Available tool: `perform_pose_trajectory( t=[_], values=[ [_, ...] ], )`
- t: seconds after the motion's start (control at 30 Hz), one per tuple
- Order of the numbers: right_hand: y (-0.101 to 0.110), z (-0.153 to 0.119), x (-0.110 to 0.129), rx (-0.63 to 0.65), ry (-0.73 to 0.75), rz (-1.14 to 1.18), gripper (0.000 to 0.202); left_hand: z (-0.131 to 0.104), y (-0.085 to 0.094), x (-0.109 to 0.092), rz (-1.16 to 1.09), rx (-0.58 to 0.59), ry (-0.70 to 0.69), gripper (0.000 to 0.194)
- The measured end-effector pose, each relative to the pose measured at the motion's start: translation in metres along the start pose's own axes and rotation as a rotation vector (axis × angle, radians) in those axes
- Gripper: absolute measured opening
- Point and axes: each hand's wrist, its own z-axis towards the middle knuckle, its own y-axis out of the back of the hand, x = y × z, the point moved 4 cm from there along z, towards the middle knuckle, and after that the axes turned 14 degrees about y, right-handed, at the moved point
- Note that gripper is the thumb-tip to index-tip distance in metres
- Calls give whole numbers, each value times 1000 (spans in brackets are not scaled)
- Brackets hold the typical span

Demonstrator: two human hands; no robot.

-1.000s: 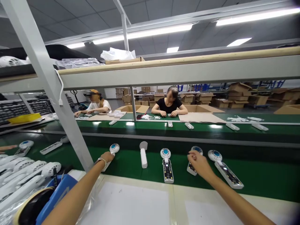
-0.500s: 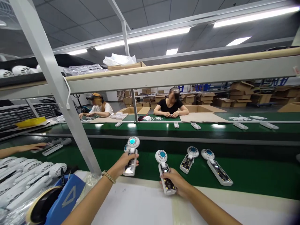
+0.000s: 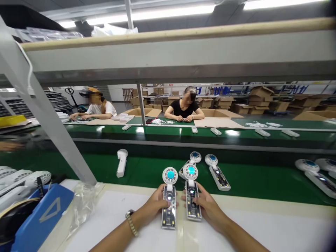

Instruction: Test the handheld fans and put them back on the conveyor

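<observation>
We hold two handheld devices, one per hand, side by side and apart over the table (image 3: pixel 112 213), which has a smooth white top. Each unit has a round white head with radial slots and a lit blue centre, joined by a short white neck to a rectangular body. The exposed body faces show dark internals with small yellow squares and a bright spot near the neck.

Our left hand (image 3: pixel 155 205) is closed around the left device (image 3: pixel 169 213), thumb on its face. Our right hand (image 3: pixel 208 206) grips the right device (image 3: pixel 193 206) likewise, thumb pressed to the front. Both heads point away from us.

Beyond the table runs a glossy green belt (image 3: pixel 147 166). On it we find a white handset (image 3: pixel 121 168) with a smooth, closed shell at left, and an open-faced unit (image 3: pixel 219 177) lying tilted at right. At our left, a crumpled clear bag (image 3: pixel 83 204) lies beside a rigid blue holder (image 3: pixel 44 215) with a raised triangular outline.
</observation>
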Motion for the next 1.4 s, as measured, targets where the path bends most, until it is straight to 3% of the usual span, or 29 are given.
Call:
perform_pose_trajectory(
  t=[0.1,0.73,1.1,1.4],
  values=[
    [4,2,-4,-4,1,-14,72,0,0,0,14,45,-9,44],
    [5,2,-3,96,32,-89,67,1,2,2,71,16,-19,49],
    [5,1,-4,60,-14,-51,77,0,1,1,-6,36,17,47],
    [-2,-1,4,127,-4,-32,67,-3,-2,1,-7,69,11,46]
  ],
)
